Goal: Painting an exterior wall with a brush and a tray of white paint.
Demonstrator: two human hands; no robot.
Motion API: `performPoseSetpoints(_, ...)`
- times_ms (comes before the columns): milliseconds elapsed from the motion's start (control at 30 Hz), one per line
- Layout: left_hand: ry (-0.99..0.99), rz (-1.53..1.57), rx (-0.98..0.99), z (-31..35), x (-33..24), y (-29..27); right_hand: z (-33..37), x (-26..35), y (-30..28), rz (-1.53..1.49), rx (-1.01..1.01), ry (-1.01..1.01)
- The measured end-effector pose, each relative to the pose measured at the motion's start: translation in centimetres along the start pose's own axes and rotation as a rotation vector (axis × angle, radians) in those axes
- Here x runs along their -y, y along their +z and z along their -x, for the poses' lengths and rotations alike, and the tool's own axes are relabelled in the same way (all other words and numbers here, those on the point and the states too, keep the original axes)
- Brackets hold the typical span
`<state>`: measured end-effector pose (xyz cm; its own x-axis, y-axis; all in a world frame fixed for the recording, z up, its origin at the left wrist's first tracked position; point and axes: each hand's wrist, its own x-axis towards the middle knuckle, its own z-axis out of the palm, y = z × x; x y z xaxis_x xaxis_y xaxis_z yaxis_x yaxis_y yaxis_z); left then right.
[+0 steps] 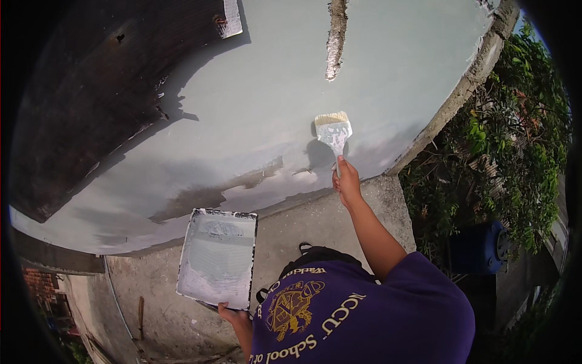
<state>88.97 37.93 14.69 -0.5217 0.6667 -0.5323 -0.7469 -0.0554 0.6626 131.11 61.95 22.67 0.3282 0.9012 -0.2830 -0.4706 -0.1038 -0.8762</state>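
- My right hand (347, 182) closes its fingers around the handle of a broad, paint-smeared brush with cream bristles (333, 128), held up before the lower right part of a pale grey-green painted wall (260, 103); I cannot tell whether the bristles touch it.
- My left hand (234, 313) grips the near edge of a rectangular, paint-splattered tray with a dark rim (253, 255), thumb on top, fingers mostly hidden; pale grey paint coats its inside.
- The tray is held over a rough concrete floor (339, 224), near the wall's lower edge, where a bare grey-brown patch (212, 197) shows.
- Above the brush, a rough brown vertical strip (335, 42) runs down from the top.
- A dark, weathered panel (109, 91) covers the upper left; beyond the wall's right edge stand leafy green bushes (515, 151) and a blue barrel (479, 247).
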Motion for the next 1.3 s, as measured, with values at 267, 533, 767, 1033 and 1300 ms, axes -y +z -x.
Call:
performPoseSetpoints(267, 0.030, 0.051, 0.051, 2.7, -4.7, -8.3, -4.6, -13.4, 4.9, 0.214, -0.077, 0.005)
performPoseSetpoints(533, 0.096, 0.088, -0.047, 6.8, -7.1, -13.9, -6.1, -18.2, 4.8, 0.502, -0.181, 0.321)
performPoseSetpoints(767, 0.031, 0.094, -0.032, 7.0, -7.3, -16.2, 2.6, -2.6, 9.2, 0.266, 0.029, -0.083)
performPoseSetpoints(1033, 0.007, 0.107, 0.076, 5.5, -7.2, -14.5, 14.4, 4.6, 10.3, 0.249, 0.276, -0.260)
performPoseSetpoints(1300, 0.072, 0.124, 0.180, 6.2, -7.8, -9.9, 19.2, 2.0, 10.5, 0.925, 0.692, -0.626)
